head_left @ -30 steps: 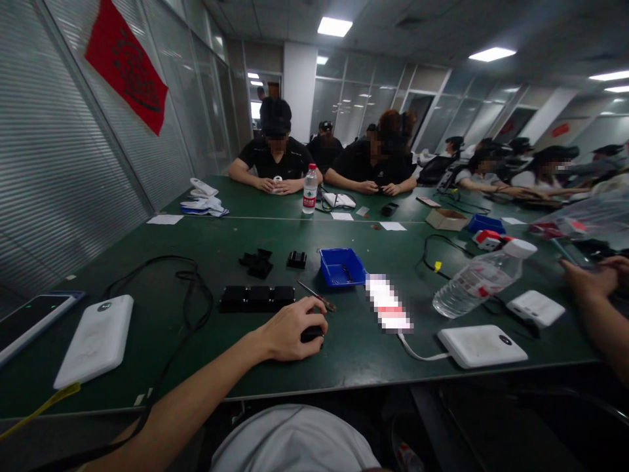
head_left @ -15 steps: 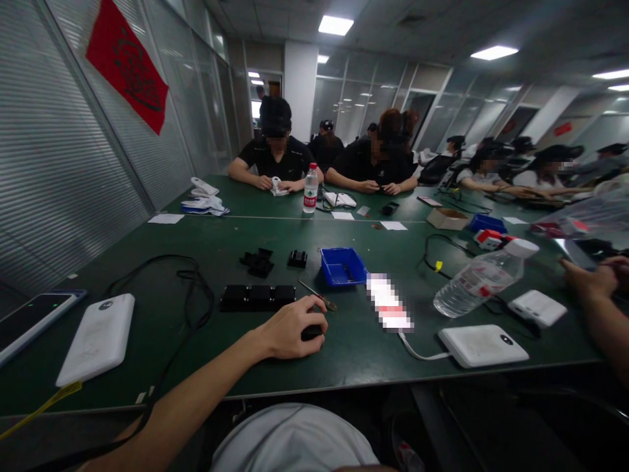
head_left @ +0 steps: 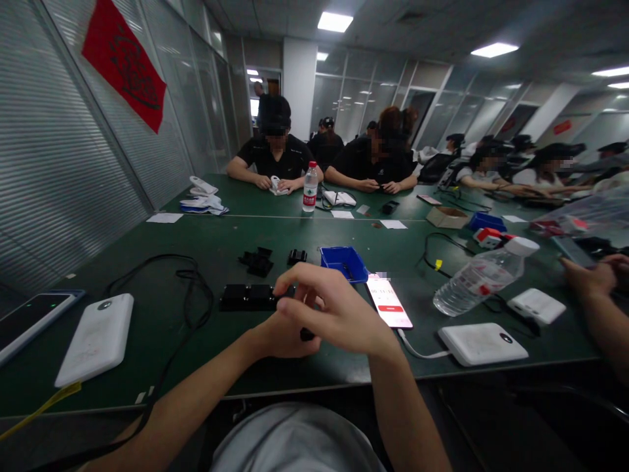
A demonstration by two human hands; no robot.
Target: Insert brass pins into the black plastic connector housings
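My left hand (head_left: 281, 335) rests on the table near its front edge, closed on a small black part (head_left: 307, 334) that shows only as a dark end below the fingers. Over it reaches my right hand (head_left: 339, 307), covering most of the left fingers. Its thumb and forefinger are curved and apart, with nothing visible between them; its other fingers are partly hidden. Just beyond the hands lies a row of black blocks (head_left: 240, 297), its right end covered by my right hand. A pile of black pieces (head_left: 256, 261) and a small black block (head_left: 297, 256) sit farther back.
A blue tray (head_left: 330, 257) with small dark bits stands behind a lit phone (head_left: 390, 303) cabled to a white power bank (head_left: 481, 344). A clear bottle (head_left: 476, 278) leans at right. Another power bank (head_left: 95, 337) and black cable (head_left: 210, 295) lie left. Co-workers sit opposite and right.
My right hand has come into view and now reaches over my left hand, hiding the screwdriver-like tool beside it. My left hand stays in place with the black part.
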